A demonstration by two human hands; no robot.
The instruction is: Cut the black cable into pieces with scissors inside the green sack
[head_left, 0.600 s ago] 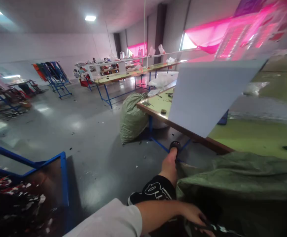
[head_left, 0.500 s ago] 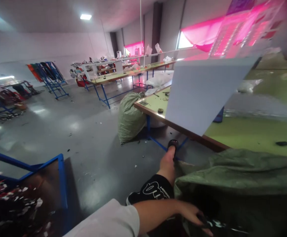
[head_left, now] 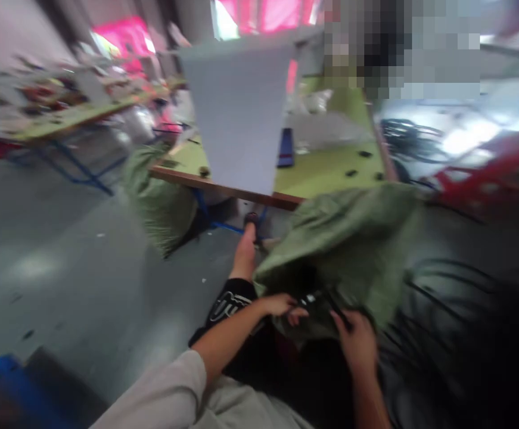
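Observation:
A large green woven sack [head_left: 348, 238] lies across my lap and against the table edge. My left hand [head_left: 281, 307] and my right hand [head_left: 353, 339] meet at its near opening. Both pinch a small dark object [head_left: 319, 301] with a light patch; the frame is blurred and I cannot tell what it is. My leg in black shorts [head_left: 230, 301] stretches toward the table, the foot in a dark sandal [head_left: 251, 219].
A green-topped table [head_left: 322, 170] with a brown edge stands ahead, a pale sheet [head_left: 239, 113] hanging over it. A second stuffed green sack [head_left: 158, 193] sits on the floor to the left. Dark cables [head_left: 456, 322] pile up at right. A blue frame [head_left: 0, 381] is at lower left.
The view has swung sharply right and down. My right hand has come into view and joined the left hand at the sack's opening.

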